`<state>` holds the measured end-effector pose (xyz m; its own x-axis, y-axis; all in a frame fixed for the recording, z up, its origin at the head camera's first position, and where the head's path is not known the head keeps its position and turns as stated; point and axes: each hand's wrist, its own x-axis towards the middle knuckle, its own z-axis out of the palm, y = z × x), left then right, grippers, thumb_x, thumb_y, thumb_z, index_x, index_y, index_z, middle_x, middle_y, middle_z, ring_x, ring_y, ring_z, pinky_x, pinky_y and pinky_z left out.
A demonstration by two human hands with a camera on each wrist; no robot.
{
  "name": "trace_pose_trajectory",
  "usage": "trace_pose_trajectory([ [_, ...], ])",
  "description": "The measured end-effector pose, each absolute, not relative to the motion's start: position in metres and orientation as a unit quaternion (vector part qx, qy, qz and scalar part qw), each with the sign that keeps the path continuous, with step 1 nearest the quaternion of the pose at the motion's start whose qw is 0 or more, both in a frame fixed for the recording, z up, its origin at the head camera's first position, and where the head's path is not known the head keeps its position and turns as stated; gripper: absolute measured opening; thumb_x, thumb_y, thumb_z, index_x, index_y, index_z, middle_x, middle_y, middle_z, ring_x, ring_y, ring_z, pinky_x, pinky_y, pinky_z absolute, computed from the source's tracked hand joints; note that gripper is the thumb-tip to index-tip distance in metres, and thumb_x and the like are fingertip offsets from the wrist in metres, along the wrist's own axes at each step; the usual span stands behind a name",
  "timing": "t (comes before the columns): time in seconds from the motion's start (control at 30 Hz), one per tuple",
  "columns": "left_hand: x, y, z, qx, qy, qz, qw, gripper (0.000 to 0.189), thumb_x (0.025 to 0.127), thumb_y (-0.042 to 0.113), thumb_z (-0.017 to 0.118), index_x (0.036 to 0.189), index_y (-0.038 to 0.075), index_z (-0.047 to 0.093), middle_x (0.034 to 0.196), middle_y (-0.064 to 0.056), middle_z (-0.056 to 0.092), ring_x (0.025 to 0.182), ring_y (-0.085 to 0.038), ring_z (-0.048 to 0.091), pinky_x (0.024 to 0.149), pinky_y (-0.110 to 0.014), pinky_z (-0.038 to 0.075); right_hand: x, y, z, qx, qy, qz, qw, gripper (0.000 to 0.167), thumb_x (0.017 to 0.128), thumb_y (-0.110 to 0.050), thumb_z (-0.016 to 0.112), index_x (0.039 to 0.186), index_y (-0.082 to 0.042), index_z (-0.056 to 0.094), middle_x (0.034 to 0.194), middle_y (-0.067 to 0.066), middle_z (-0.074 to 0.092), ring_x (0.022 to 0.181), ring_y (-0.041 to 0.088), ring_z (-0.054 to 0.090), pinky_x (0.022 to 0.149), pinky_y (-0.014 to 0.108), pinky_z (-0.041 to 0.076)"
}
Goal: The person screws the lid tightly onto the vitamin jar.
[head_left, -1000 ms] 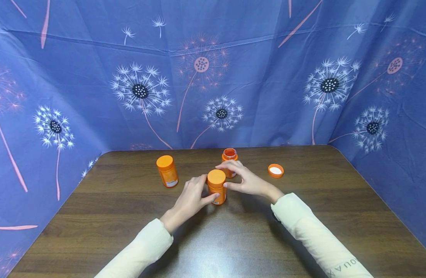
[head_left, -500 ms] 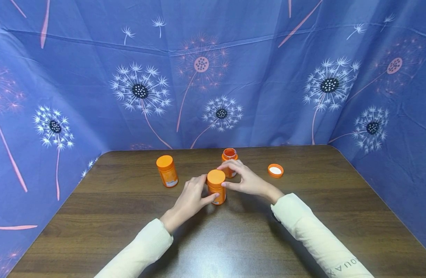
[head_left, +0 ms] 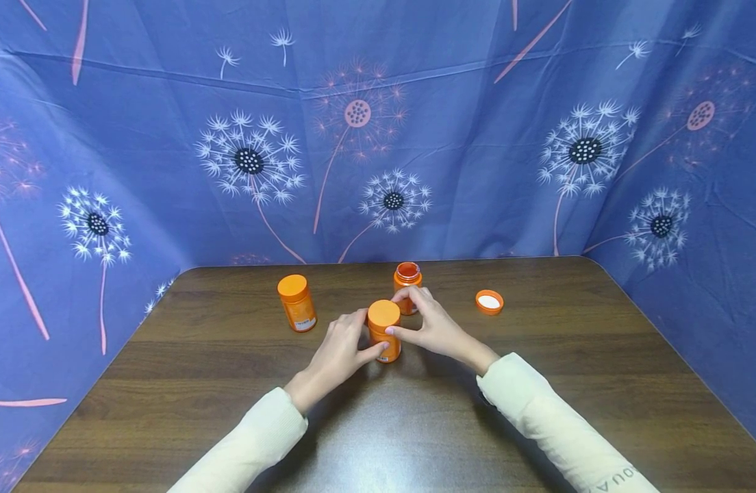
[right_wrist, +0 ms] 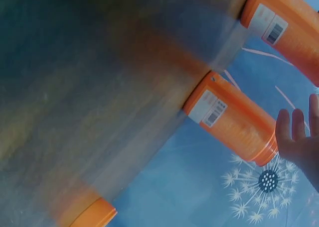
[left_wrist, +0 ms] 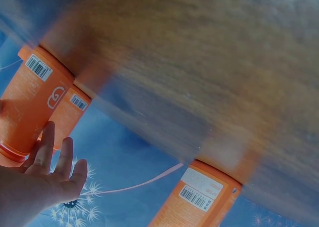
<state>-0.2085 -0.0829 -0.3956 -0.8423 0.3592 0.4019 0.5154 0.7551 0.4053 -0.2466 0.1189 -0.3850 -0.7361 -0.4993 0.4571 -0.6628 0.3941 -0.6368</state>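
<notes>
Bottle (head_left: 379,335) upright in left grip (head_left: 339,348)

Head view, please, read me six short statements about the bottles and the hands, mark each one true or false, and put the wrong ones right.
1. The left hand grips the nearest bottle. True.
2. The head view shows four orange bottles. False: three show.
3. The open bottle stands behind the nearest bottle. True.
4. Only one hand is at work on the nearest bottle. False: the right hand is curled about its lid.
5. In the head view, a loose cap lies to the right of the open bottle, white inside up. True.
6. The nearest bottle is lying on its side. False: it stands upright.
</notes>
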Motion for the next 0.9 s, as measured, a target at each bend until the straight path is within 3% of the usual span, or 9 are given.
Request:
trace_pose_trajectory([
  [0.33, -0.209, -0.083, -0.395, -0.240, -0.922, -0.262, 0.156, 0.050, 0.078, 0.038, 0.069, 0.114, 0.008, 0.051, 0.085, -0.007, 0.061, 0.084, -0.018, 0.053, 0.084, -0.046, 0.041, -0.245, 0.114, -0.388, 0.333, -0.830, 0.431, 0.118, 0.047, 0.071, -0.025, 0.078, 0.104, -0.012, 0.048, 0.099, 0.000, 0.054, 0.095, 0.031, 0.046, 0.079, 0.044, 0.041],
  [0.63, -0.208, -0.083, -0.396, -0.236, -0.924, -0.258, 0.154, 0.053, 0.078, 0.039, 0.070, 0.116, 0.008, 0.051, 0.091, -0.003, 0.061, 0.087, -0.018, 0.055, 0.087, -0.045, 0.041, -0.247, 0.122, -0.385, 0.355, -0.828, 0.429, 0.070, 0.054, 0.075, -0.026, 0.075, 0.118, -0.009, 0.048, 0.114, 0.000, 0.051, 0.104, 0.031, 0.045, 0.086, 0.034, 0.040],
  [0.8, -0.207, -0.082, -0.396, -0.233, -0.927, -0.250, 0.154, 0.054, 0.078, 0.041, 0.069, 0.117, 0.008, 0.051, 0.095, -0.001, 0.061, 0.090, -0.018, 0.056, 0.088, -0.045, 0.041, -0.250, 0.128, -0.379, 0.382, -0.821, 0.423, 0.035, 0.053, 0.079, -0.024, 0.071, 0.125, -0.011, 0.047, 0.122, 0.000, 0.050, 0.108, 0.022, 0.043, 0.089, 0.034, 0.040],
  [0.9, -0.208, -0.082, -0.396, -0.234, -0.927, -0.247, 0.157, 0.054, 0.078, 0.041, 0.069, 0.117, 0.008, 0.051, 0.096, -0.001, 0.062, 0.090, -0.019, 0.057, 0.088, -0.045, 0.042, -0.251, 0.131, -0.375, 0.399, -0.818, 0.413, 0.026, 0.051, 0.082, -0.021, 0.068, 0.127, -0.013, 0.046, 0.125, 0.001, 0.050, 0.108, 0.023, 0.043, 0.087, 0.033, 0.041],
])
